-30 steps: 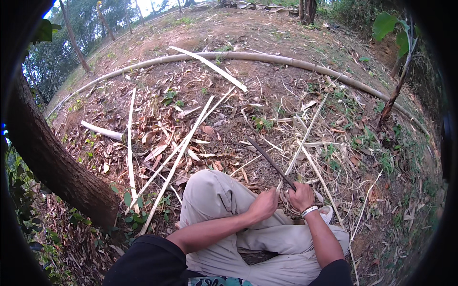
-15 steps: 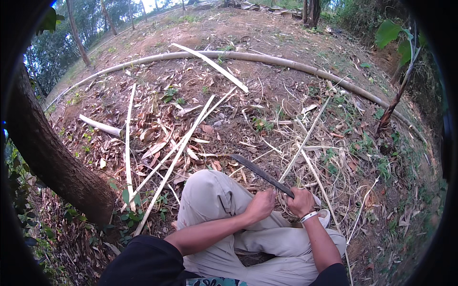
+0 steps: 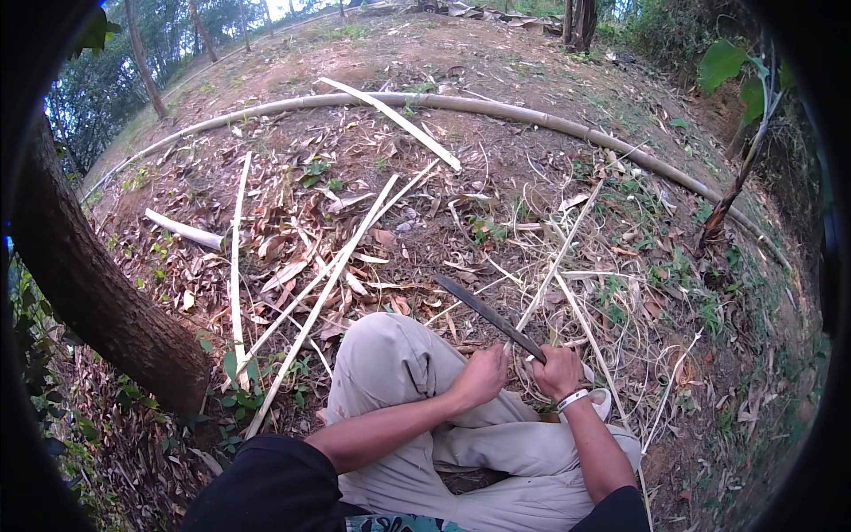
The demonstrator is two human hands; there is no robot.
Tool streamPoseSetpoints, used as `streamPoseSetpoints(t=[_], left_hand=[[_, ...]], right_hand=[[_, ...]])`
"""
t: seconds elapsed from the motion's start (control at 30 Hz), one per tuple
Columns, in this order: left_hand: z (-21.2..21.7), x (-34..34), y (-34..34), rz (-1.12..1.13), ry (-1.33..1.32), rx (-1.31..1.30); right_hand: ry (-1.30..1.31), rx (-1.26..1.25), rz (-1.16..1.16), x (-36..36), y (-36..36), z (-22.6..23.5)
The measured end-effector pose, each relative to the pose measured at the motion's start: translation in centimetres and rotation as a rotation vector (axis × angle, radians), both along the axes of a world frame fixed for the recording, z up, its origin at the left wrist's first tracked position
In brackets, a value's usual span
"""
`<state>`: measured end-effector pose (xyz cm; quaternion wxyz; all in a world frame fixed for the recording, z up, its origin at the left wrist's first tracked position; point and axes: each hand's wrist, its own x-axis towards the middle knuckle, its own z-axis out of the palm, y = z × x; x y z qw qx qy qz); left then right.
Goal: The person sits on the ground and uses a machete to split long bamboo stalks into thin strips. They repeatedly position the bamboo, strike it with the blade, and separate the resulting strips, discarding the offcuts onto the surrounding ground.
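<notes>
I sit on the ground with my knees bent, in light trousers (image 3: 399, 355). My right hand (image 3: 557, 368), with a pale band on its wrist, is shut on the handle of a long dark knife (image 3: 487, 312). The blade points up and to the left over the litter. My left hand (image 3: 479, 377) is closed right beside it, on the near end of a thin pale bamboo strip (image 3: 558, 257). The strip runs from my hands up to the right. Whether the blade touches the strip is hidden by my hands.
Several split bamboo slats (image 3: 324, 293) lie on dry leaves ahead and to my left. A long bamboo pole (image 3: 496, 108) curves across the ground beyond them. A thick tree trunk (image 3: 97, 293) stands at my left, a thin sapling (image 3: 736, 191) at the right.
The knife blade has swung lower and more to the left while both hands stayed close together in front of my knee.
</notes>
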<state>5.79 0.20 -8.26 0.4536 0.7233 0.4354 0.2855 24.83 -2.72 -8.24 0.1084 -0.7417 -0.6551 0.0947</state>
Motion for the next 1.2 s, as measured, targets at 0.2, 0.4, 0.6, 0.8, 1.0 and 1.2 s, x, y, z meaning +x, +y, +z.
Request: streamPoseSetpoints(t=[0.2,0.4,0.6,0.8,1.0,1.2], left_hand=[[-0.6,-0.1,0.3,0.02,-0.046,-0.129],[0.3,0.1,0.2,-0.064,-0.034,-0.046],[0.1,0.1,-0.3,-0.045,-0.038,-0.146],[0.1,0.2,1.0,-0.124,-0.135,-0.471],[-1.0,0.5,1.9,-0.144,-0.252,-0.805],[-1.2,0.8,1.8,-0.065,-0.198,-0.616]], right_hand=[[0.02,0.045,-0.118,0.6,0.9,-0.2],[-0.022,-0.002,-0.258,3.4,2.8,0.3],[0.011,0.026,-0.16,0.3,0.3,1.7],[0.041,0.059,-0.113,-0.1,0.6,1.4],[0.023,0.028,-0.119,0.1,0.7,0.8],[0.013,0.016,-0.118,0.2,0.6,0.6]])
